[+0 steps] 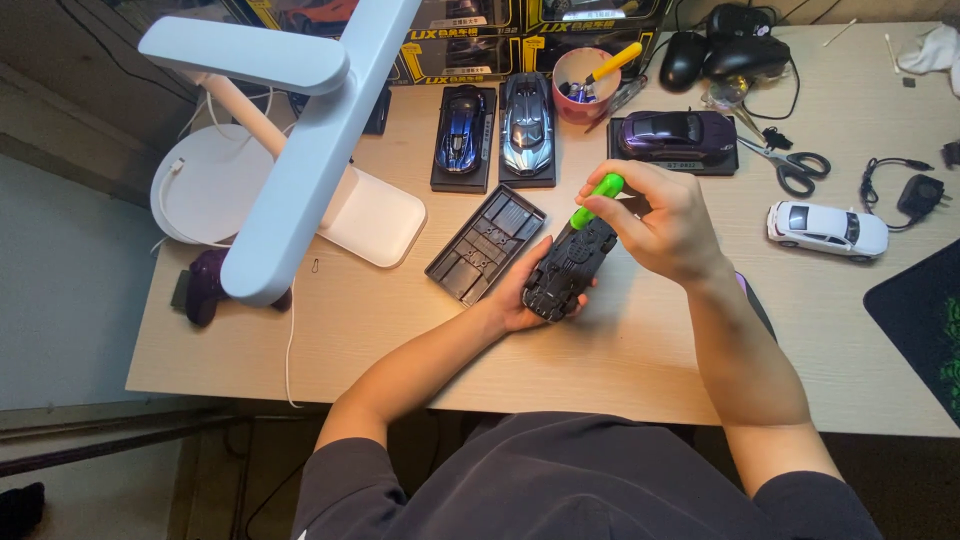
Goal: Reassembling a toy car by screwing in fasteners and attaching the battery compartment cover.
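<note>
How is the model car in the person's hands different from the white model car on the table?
The held model car is upside down, its dark underside up; the white model car stands on its wheels. The held car rests in the left hand, while the right hand puts a green-handled screwdriver to it; the white car lies untouched on the table. Both are small model cars.
</note>
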